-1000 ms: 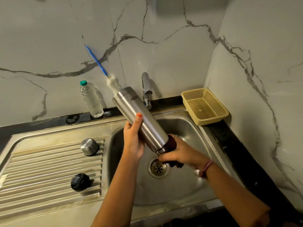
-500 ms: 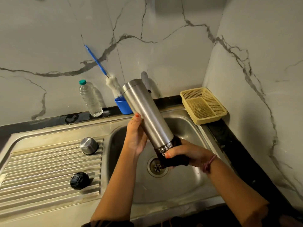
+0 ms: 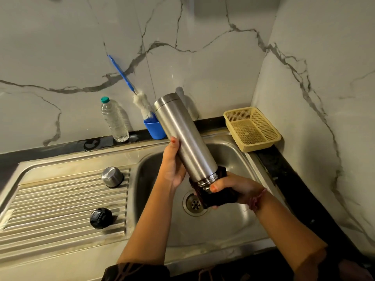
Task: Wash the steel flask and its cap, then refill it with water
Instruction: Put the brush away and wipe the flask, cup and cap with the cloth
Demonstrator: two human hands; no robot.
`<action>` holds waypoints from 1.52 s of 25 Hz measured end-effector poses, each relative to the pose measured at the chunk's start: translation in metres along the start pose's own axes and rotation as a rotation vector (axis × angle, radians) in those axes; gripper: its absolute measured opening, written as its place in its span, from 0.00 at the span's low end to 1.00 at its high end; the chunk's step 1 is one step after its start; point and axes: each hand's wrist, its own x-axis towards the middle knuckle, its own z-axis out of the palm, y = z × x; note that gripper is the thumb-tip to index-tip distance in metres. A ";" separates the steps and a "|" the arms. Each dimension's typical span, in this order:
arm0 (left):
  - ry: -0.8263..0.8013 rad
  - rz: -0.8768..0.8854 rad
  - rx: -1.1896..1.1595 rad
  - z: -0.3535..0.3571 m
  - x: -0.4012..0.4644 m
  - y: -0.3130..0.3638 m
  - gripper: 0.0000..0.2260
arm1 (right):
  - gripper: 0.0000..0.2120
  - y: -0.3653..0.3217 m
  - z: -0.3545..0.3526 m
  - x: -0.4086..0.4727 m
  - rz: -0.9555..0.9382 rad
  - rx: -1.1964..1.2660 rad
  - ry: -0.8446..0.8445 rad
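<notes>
Flask, brushed steel, sits mid-frame over my sink, mouth down-right, base tilted toward upper left. My left hand grips its body; my right hand clamps a dark cloth around the mouth.

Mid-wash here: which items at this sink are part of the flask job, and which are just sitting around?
In the job: steel flask, dark scrub cloth, steel cap, black stopper, bottle brush, sink.
Lying about: plastic water bottle, yellow basket.
</notes>
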 end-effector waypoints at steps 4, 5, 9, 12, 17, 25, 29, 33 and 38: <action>0.088 -0.042 0.076 0.009 -0.002 -0.003 0.50 | 0.24 0.003 0.008 0.004 -0.016 -0.313 0.242; 0.122 0.001 0.136 0.012 -0.001 -0.004 0.48 | 0.24 0.007 0.014 0.008 -0.070 -0.461 0.366; 0.073 0.064 0.187 0.012 -0.002 -0.002 0.47 | 0.23 0.006 0.017 -0.001 -0.115 -0.264 0.269; -0.027 -0.029 0.085 0.014 -0.010 -0.002 0.50 | 0.21 0.000 0.009 -0.014 -0.022 0.024 0.010; 0.162 0.085 0.273 0.025 -0.007 -0.003 0.47 | 0.22 0.010 0.021 0.002 -0.165 -0.552 0.485; 0.118 -0.006 0.199 0.024 -0.015 -0.006 0.51 | 0.22 -0.004 0.017 -0.010 -0.028 -0.323 0.244; 0.134 0.101 0.284 0.021 -0.015 -0.004 0.51 | 0.18 -0.003 0.021 -0.011 -0.134 -0.478 0.327; 0.032 -0.030 0.099 0.019 -0.021 -0.004 0.52 | 0.26 -0.012 0.009 -0.022 0.043 -0.175 0.063; 0.112 0.082 0.272 0.024 -0.017 -0.003 0.49 | 0.14 -0.008 0.026 -0.014 -0.153 -0.562 0.368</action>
